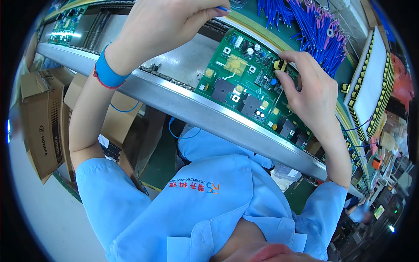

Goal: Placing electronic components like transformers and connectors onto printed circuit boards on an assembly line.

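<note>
My left hand (174, 24), with a blue band (109, 70) on its wrist, is raised past the conveyor at the top. Its fingertips pinch a short blue wire (223, 8); the rest of it is hidden. On the conveyor lies a green circuit board (244, 85) carrying black blocks, capacitors and yellow patches. My right hand (312, 85) is over the board's right part, thumb and forefinger closed around a small yellow-and-black component (279, 65). I cannot tell whether that component is seated in the board. A small blue round part sits just below the fingertips.
A heap of blue wires with pink ends (321, 37) lies beyond the board. To the right stands a white tray (369, 83) edged with yellow-and-black components. The metal conveyor rail (183, 102) runs before me. Cardboard boxes (43, 118) stand at left; another board (65, 26) is farther left.
</note>
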A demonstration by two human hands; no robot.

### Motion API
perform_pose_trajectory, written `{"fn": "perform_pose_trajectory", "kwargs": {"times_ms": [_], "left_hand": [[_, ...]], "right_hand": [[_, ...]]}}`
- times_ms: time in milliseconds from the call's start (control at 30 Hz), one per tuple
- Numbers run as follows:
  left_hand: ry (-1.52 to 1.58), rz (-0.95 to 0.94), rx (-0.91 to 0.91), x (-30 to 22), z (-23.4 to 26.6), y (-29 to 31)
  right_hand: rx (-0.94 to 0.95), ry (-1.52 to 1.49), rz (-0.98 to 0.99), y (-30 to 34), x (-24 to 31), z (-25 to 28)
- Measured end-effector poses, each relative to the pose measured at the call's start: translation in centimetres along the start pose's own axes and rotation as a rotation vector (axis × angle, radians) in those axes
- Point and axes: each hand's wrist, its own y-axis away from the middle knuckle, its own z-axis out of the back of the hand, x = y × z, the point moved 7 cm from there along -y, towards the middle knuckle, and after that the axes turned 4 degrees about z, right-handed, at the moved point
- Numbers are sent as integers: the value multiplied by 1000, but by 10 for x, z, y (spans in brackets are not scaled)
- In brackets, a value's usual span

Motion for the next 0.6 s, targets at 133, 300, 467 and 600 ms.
{"fn": "perform_pose_trajectory", "kwargs": {"times_ms": [133,300,467,600], "left_hand": [[-35,-21,-58,-5,0,4],[620,-493,-498,11,-5,4],[134,-74,-87,-1,-5,-9],[-119,-406,-223,-24,-13,-16]], "right_hand": [[31,9,5,1,6,-2],[13,20,52,1,9,-4],[-3,20,17,2,10,13],[-51,-167,0,8,21,33]]}}
